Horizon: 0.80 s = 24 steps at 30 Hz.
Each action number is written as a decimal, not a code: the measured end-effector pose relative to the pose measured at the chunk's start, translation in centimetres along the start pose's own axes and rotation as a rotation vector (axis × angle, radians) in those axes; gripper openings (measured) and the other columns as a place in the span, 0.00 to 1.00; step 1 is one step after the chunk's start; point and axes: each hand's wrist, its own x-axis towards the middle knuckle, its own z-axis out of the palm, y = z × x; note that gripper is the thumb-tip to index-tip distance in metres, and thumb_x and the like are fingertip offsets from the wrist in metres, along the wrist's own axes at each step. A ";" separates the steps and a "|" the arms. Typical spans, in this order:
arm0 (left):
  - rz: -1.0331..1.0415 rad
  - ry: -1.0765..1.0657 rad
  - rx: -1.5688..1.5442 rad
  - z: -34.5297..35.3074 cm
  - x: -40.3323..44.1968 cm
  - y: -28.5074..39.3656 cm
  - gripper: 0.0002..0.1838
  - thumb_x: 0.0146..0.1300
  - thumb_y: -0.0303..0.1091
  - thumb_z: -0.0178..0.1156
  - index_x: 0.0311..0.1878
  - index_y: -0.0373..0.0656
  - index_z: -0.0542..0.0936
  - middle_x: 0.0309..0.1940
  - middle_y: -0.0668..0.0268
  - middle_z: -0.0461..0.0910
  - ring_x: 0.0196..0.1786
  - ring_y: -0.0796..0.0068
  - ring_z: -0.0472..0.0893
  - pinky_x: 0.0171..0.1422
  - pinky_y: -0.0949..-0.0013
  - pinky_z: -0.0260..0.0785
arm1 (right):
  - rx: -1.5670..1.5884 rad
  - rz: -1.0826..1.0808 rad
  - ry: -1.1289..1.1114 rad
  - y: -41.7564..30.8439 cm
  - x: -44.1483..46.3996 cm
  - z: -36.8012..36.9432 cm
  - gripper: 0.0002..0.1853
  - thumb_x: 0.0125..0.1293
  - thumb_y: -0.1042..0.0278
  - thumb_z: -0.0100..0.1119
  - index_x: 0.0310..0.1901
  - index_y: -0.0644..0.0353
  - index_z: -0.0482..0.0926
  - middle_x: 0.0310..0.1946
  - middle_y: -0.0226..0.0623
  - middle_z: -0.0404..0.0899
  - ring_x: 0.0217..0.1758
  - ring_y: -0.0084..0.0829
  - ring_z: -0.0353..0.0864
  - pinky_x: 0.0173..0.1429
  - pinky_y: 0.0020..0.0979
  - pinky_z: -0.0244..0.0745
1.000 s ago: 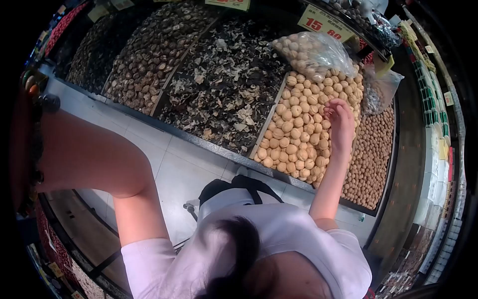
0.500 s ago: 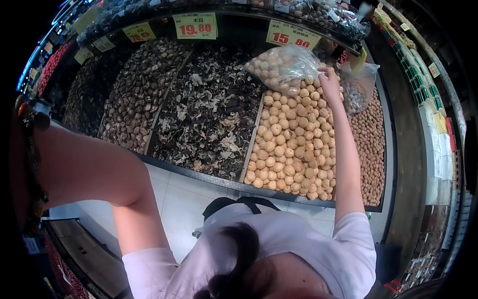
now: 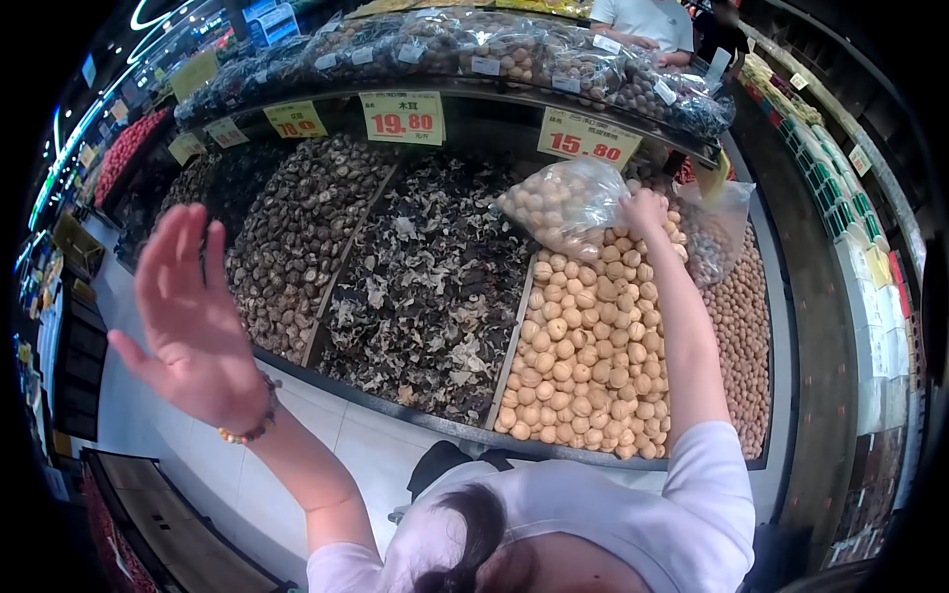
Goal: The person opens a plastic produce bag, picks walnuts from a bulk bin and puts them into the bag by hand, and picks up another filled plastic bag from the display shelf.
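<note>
My left hand [image 3: 198, 326] is raised at the left with its fingers apart and nothing in it; a beaded bracelet circles the wrist. At the back of the bin of pale round walnuts [image 3: 578, 366], my right hand [image 3: 645, 210] has its fingers closed at the right end of a clear plastic bag of walnuts [image 3: 563, 206]. The bag lies tilted on the loose nuts, below a price sign [image 3: 588, 139]. Just right of that hand stands a second clear bag [image 3: 714, 229] with darker contents.
Left of the walnuts are bins of black fungus [image 3: 425, 296] and dried mushrooms [image 3: 306, 227]. Smaller brown nuts [image 3: 741, 336] fill the right bin. Packed bags [image 3: 484, 54] line the shelf behind. Another person [image 3: 647, 25] stands beyond it. A shelf edge [image 3: 158, 514] is at lower left.
My left hand has come into view, raised and spread. My right hand has moved from above the walnuts to the bag's end, and its fingers have closed. The view has tilted up.
</note>
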 end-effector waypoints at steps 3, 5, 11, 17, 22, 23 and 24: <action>-0.302 0.321 -0.060 -3.5 -7.1 -4.1 0.33 0.66 0.57 0.26 0.47 0.40 0.73 0.52 0.56 0.71 0.55 0.62 0.69 0.63 0.57 0.54 | 0.290 -0.098 0.102 -1.3 -0.4 0.6 0.16 0.60 0.58 0.49 0.42 0.62 0.75 0.36 0.46 0.77 0.37 0.39 0.78 0.42 0.35 0.71; -0.478 0.481 -0.096 -5.8 -12.0 -5.9 0.30 0.67 0.55 0.28 0.44 0.39 0.72 0.47 0.58 0.73 0.52 0.64 0.70 0.59 0.62 0.59 | 0.615 -0.193 0.189 -2.2 2.0 0.9 0.13 0.62 0.63 0.46 0.42 0.63 0.74 0.35 0.44 0.77 0.36 0.36 0.77 0.42 0.32 0.70; -0.729 0.499 -0.129 -10.1 -16.3 -7.5 0.27 0.66 0.55 0.34 0.43 0.39 0.71 0.40 0.62 0.72 0.45 0.69 0.71 0.53 0.66 0.61 | 0.911 -0.381 -0.009 -14.9 -0.5 -8.2 0.17 0.62 0.63 0.47 0.46 0.68 0.72 0.40 0.44 0.77 0.43 0.33 0.75 0.49 0.29 0.66; -0.765 0.366 -0.206 -13.2 -12.4 -8.3 0.28 0.67 0.54 0.33 0.41 0.36 0.71 0.37 0.60 0.72 0.43 0.68 0.71 0.52 0.65 0.61 | 1.246 -0.276 0.129 -21.9 -4.6 -12.1 0.16 0.63 0.66 0.48 0.47 0.69 0.71 0.37 0.36 0.76 0.41 0.22 0.72 0.47 0.24 0.65; -0.846 0.123 -0.258 -15.2 -10.2 -9.5 0.29 0.67 0.54 0.31 0.42 0.35 0.71 0.37 0.58 0.74 0.43 0.68 0.72 0.52 0.65 0.62 | 1.392 -0.187 0.130 -25.6 -7.1 -12.6 0.15 0.64 0.65 0.48 0.45 0.67 0.72 0.33 0.26 0.75 0.34 0.14 0.69 0.36 0.18 0.64; -0.856 0.048 -0.285 -15.3 -9.9 -10.0 0.31 0.67 0.55 0.31 0.43 0.34 0.71 0.38 0.57 0.75 0.44 0.68 0.73 0.53 0.65 0.62 | 1.406 -0.177 0.113 -26.7 -8.1 -12.9 0.14 0.64 0.65 0.48 0.45 0.66 0.72 0.32 0.25 0.74 0.33 0.14 0.68 0.35 0.18 0.63; -0.876 0.014 -0.285 -15.2 -9.5 -10.1 0.31 0.67 0.55 0.31 0.43 0.34 0.71 0.38 0.57 0.75 0.44 0.68 0.74 0.53 0.66 0.62 | 1.420 -0.168 0.098 -27.6 -9.2 -13.2 0.13 0.64 0.65 0.48 0.44 0.65 0.73 0.31 0.24 0.74 0.31 0.13 0.68 0.34 0.18 0.63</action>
